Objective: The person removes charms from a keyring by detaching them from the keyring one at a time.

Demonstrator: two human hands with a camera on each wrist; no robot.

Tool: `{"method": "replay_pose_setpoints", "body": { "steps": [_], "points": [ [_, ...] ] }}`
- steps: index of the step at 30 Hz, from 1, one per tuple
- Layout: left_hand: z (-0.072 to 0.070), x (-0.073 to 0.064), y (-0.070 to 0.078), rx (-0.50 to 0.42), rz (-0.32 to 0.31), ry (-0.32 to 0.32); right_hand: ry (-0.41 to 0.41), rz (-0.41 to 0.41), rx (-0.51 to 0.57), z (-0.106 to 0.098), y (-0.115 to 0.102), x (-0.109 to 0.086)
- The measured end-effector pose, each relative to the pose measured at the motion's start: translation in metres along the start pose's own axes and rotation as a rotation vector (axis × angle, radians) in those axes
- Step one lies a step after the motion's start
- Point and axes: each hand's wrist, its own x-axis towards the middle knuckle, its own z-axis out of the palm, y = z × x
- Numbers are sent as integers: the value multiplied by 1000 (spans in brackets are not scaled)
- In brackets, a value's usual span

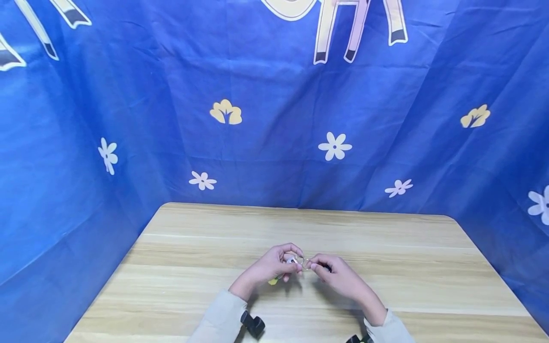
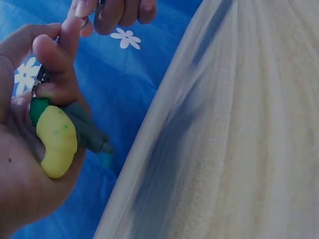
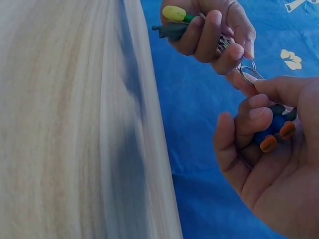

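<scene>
Close together over the table, my left hand [image 1: 272,264] and right hand [image 1: 340,278] meet at a metal split key ring [image 3: 242,74]. The left finger and thumb pinch its far side, while my right thumb and finger pinch the near side. Against the left palm hangs a yellow, curved rubber charm [image 2: 57,139] with a green top. Beside it a dark grey-green charm [image 2: 84,127] pokes out past the fingers. A small blue figure charm [image 3: 271,130] with orange feet lies in the right palm, partly covered by curled fingers.
The wood-grain table [image 1: 206,238] spreads under both hands. Blue printed cloth [image 1: 274,143] hangs behind it and along both sides. Black straps with camera mounts [image 1: 253,325] sit on the light sleeves [image 1: 220,314].
</scene>
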Motion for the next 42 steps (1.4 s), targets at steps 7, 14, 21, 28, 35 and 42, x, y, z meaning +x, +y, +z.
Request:
{"method": "replay_pose_setpoints", "body": {
  "steps": [7,14,21,28,35,42],
  "points": [
    [3,-2,-2,20,18,-18,0,14,-6,-1,2,-4],
    [7,-4,-4,3,25,-60,24,0,-43,-3,6,-7],
    [12,-8,-3,35,-21,-16,23,-2,-24,-3,8,-11],
    [15,-10,-1,29,-13,9,14,0,-27,-3,14,-11],
    [17,-8,-3,-10,-5,-13,-13,-13,-4,-5,7,-13],
    [18,-6,-2,-8,6,10,-21,-43,17,-6,5,-13]
  ]
}}
